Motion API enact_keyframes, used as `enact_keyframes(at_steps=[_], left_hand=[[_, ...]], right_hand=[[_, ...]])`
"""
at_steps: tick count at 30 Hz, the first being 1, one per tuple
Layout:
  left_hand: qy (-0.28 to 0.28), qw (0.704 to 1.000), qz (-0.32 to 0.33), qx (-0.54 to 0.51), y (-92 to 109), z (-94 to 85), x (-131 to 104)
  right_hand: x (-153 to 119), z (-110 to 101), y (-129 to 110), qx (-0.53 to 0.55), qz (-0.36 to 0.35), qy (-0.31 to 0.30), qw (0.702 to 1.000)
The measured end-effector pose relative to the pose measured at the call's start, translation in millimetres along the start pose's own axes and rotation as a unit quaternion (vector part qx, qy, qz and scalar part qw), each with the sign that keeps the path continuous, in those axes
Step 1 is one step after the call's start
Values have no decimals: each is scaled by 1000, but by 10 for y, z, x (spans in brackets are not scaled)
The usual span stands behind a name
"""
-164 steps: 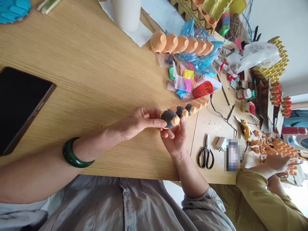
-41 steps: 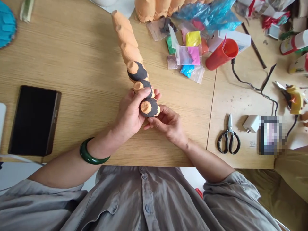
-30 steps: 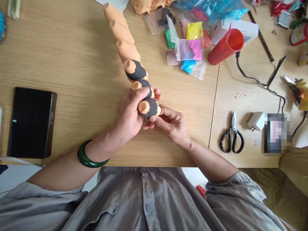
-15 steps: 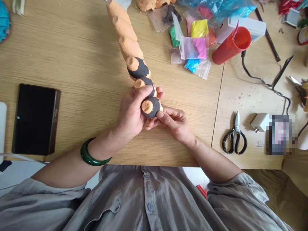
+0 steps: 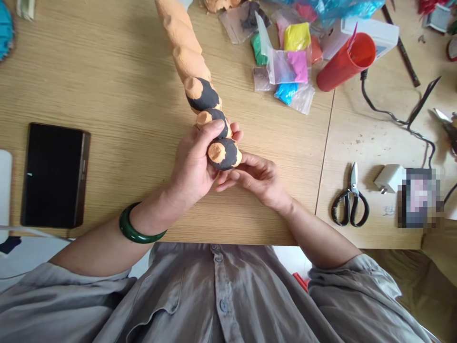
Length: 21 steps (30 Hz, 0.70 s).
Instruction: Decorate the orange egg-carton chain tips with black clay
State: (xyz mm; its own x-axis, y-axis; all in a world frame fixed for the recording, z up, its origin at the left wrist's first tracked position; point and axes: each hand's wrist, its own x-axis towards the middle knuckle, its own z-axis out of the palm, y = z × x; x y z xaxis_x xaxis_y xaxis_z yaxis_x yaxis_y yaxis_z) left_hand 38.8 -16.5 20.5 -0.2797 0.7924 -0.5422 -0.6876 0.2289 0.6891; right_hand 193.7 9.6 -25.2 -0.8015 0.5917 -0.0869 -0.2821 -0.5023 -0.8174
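A long, bumpy orange piece (image 5: 183, 40) slants from the top edge down to the middle of the head view. Black clay (image 5: 231, 155) covers parts of its three lowest bumps, leaving round orange tips bare. My left hand (image 5: 194, 159) is wrapped round the lower part, its thumb across the second bump from the bottom. At the lowest bump, my right hand (image 5: 259, 178) touches the underside with its fingertips; its thumb is bent just below the black clay. Whether those fingers pinch anything cannot be made out.
Small bags of coloured clay (image 5: 296, 38), a red cup (image 5: 344, 62) and a white box (image 5: 383, 35) lie at the upper right. Black-handled scissors (image 5: 351, 205) and a white plug (image 5: 389, 178) are at the right. A black tablet-like device (image 5: 53, 174) rests at the left.
My right thumb has come off the black clay of the lowest bump and moved slightly down. The orange piece has shifted a little up and left with my left hand still round it.
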Motion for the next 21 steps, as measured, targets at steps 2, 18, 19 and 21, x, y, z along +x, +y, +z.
enact_keyframes(at_steps=[2,18,19,21], left_hand=[[0,1000,-5,11,0,-11,2],[-42,998,-39,2,5,-30,49],[-59,997,-52,10,1,-42,58],[-78,995,-60,20,-15,-63,70]], right_hand=[[5,-1,42,8,-3,4,1000],[64,-26,-6,19,25,94,995],[63,-43,-7,19,29,99,994],[56,-67,-5,22,29,99,994]])
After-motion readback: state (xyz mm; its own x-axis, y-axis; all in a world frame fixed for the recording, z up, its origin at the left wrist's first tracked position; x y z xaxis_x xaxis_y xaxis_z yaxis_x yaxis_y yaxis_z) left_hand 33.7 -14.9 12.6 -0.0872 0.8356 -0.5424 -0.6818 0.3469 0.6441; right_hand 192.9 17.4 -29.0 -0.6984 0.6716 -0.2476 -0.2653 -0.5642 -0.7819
